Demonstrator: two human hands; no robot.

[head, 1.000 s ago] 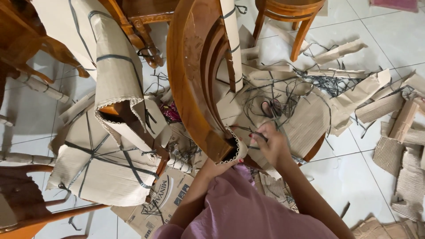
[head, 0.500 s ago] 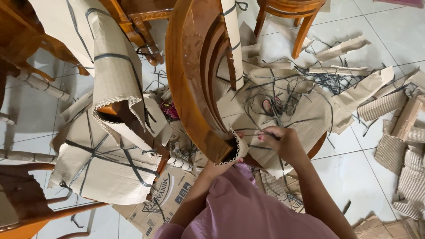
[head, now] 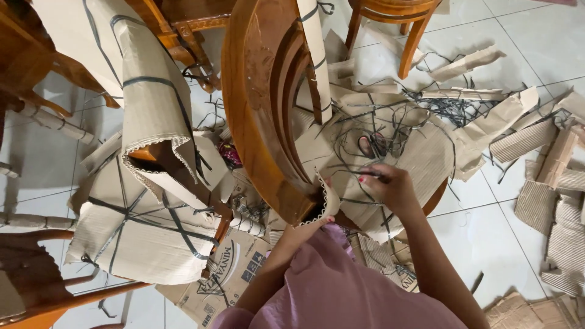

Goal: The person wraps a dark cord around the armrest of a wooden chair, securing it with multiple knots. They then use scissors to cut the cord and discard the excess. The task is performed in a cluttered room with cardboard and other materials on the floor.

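Torn brown corrugated cardboard strips and black plastic straps lie scattered on the white tiled floor.

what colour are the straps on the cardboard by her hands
Black, thin plastic straps tangled over the brown corrugated cardboard; the head view shows it.

Curved chair back is varnished wood, glossy orange-brown with a carved patch, smooth along the rails; the corrugated cardboard wrap at its lower end is matt brown paper with a wavy fluted edge, pinched between the left hand and the right hand. Left of the chair back, a cardboard sleeve looks rough and ribbed, banded with dull black plastic straps. Right of it, loose cardboard scraps show matt ridged faces on a glossy pale tiled floor, and the sleeve cloth below is soft matt mauve fabric.
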